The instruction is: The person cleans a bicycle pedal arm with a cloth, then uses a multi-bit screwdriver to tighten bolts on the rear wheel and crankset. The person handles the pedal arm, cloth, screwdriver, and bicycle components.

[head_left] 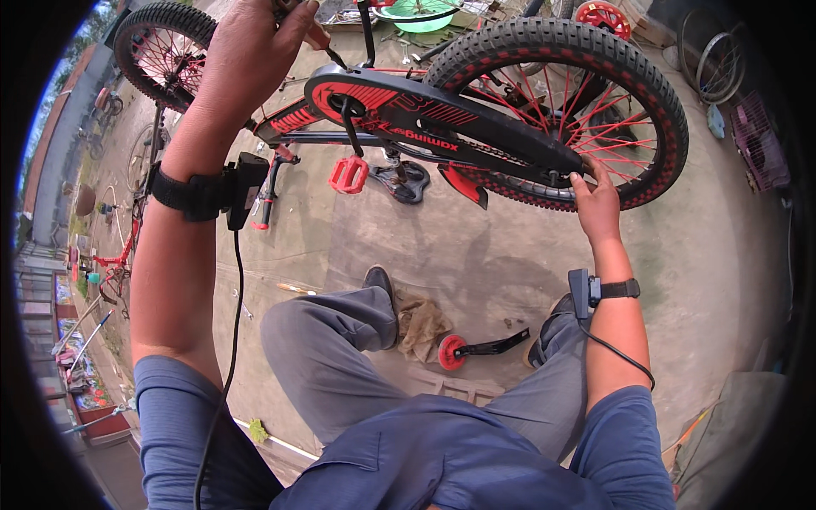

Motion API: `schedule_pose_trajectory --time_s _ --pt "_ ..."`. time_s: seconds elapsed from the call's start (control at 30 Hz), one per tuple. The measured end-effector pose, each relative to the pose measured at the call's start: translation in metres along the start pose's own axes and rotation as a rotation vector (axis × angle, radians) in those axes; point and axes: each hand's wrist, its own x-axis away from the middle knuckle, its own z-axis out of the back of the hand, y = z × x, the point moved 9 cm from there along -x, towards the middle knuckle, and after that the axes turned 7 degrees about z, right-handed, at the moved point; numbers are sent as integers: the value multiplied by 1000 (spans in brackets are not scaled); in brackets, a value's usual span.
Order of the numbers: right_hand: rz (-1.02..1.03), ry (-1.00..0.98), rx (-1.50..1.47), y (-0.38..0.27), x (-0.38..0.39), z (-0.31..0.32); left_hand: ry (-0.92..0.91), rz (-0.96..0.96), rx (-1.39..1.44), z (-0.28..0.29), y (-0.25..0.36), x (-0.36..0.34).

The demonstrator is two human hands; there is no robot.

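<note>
Head view: L hand (259, 53) grips screwdriver-like tool (317, 36) by chain cover's (446, 121) front; R hand (597, 206) part-curled at cover's rear, grip unclear. Risk: if bike (395, 138) rocks, tip could slip, scratch.

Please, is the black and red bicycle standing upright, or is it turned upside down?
Upside down: the bicycle has its saddle and a handlebar grip lowest, down at the ground.
</note>
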Motion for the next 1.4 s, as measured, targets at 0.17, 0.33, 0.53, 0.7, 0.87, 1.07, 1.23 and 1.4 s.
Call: schedule_pose_trajectory --time_s 0.17,0.33,0.53,0.7,0.87,1.07,1.23,1.4 --pt "-11 13 16 0 -1 -1 136 -147 -70 -4 0 -1" --pt "-88 27 -55 7 0 -3 -6 -56 77 -14 -14 -9" --pt "-70 39 -88 15 -2 -4 -121 -91 303 -25 -13 -8" --pt "-32 46 -13 12 -3 -5 -110 -160 208 -24 -5 -8" --pt "-110 45 -138 7 0 -6 -386 -49 331 -35 -5 -14" --pt "-73 98 -136 3 -1 -3 -777 17 797 -62 5 -26" --pt "-142 89 -149 7 1 -4 -821 120 939 -71 1 -28" --pt "-158 97 -157 0 2 1 -620 -83 479 -69 -1 -34"
